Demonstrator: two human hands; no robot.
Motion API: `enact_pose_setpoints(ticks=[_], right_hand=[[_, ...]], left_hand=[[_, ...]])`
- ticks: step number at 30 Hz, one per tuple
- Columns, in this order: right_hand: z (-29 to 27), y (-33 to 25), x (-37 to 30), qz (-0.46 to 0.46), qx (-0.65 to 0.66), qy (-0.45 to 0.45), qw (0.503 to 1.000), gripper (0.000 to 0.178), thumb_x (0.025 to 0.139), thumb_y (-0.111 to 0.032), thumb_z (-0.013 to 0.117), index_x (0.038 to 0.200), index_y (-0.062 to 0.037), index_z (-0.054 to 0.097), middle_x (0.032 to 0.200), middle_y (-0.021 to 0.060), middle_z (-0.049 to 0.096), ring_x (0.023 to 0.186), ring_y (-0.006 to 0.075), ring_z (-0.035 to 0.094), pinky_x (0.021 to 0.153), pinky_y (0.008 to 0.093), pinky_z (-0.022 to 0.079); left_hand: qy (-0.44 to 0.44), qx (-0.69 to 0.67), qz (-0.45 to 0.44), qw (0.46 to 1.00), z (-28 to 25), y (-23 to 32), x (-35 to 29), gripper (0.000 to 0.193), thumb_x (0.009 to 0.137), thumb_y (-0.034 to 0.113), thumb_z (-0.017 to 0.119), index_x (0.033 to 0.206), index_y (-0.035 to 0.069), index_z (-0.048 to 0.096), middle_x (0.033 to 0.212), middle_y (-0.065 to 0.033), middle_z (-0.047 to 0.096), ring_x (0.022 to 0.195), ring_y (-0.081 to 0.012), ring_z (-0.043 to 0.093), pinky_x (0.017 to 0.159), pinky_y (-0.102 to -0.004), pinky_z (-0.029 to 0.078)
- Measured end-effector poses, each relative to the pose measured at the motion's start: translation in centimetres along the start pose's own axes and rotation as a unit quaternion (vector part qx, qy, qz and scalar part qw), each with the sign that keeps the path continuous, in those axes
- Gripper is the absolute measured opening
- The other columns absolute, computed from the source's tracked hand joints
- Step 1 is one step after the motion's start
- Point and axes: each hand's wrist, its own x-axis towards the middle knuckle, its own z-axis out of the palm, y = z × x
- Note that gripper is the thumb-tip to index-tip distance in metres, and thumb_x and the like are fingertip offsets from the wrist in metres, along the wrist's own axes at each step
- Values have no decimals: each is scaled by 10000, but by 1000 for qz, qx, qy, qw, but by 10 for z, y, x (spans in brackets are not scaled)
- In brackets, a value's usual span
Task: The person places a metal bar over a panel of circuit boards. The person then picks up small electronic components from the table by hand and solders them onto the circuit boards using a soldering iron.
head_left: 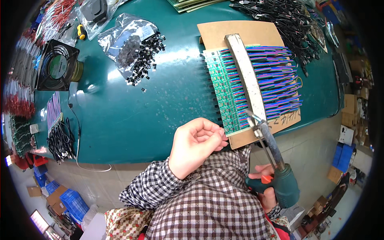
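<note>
My left hand (pixel 196 144) is closed in a pinch at the near left corner of a row of green circuit boards (pixel 224 90). Whatever its fingertips hold, if anything, is too small to make out. My right hand (pixel 269 197) grips a green soldering gun (pixel 288 186) with an orange trigger. The gun's metal tip points up over the near end of a long metal bar (pixel 245 70). This bar lies across blue, red and black wires (pixel 276 82) that run right from the boards. Small black connectors line the boards' left edge. A cardboard sheet (pixel 240 32) lies beneath.
Loose black connectors (pixel 146 60) spill from a clear plastic bag (pixel 120 36) on the green table (pixel 132 120). A black fan (pixel 57 66) stands at the left, near bundled cables (pixel 58 136). Black cables (pixel 280 24) are heaped at the far right.
</note>
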Motion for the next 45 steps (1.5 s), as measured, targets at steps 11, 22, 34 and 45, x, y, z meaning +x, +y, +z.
enact_pose_setpoints(ticks=[11, 22, 34, 45], right_hand=[[-6, 7, -24, 41, -3, 34, 999, 419, 729, -205, 696, 967, 58, 473, 919, 180, 537, 876, 244, 570, 769, 389, 511], [-5, 5, -21, 34, -96, 27, 994, 330, 692, -225, 706, 814, 36, 545, 804, 149, 579, 725, 239, 611, 692, 340, 514], [-7, 11, -23, 26, -108, 17, 994, 311, 697, -244, 699, 790, 17, 559, 760, 138, 586, 682, 242, 615, 652, 340, 508], [-7, 13, -23, 17, -130, 24, 991, 304, 698, -267, 700, 787, -4, 575, 744, 126, 602, 677, 229, 617, 641, 325, 494]], left_hand=[[-27, 4, -12, 1000, -4, 2, 3, 130, 843, 74, 549, 893, -44, 524, 838, -146, 618, 768, -193, 633, 671, -263, 530], [-33, 25, -8, 999, -6, 3, 5, 132, 834, 69, 561, 885, -48, 528, 825, -143, 621, 764, -186, 634, 670, -260, 533], [-14, 24, 8, 1000, -3, -1, 3, 119, 832, 54, 554, 874, -55, 532, 831, -148, 619, 759, -188, 635, 671, -261, 535], [-8, 50, 27, 998, -2, -3, 2, 109, 825, 36, 556, 863, -63, 529, 859, -143, 607, 791, -184, 627, 689, -266, 539]])
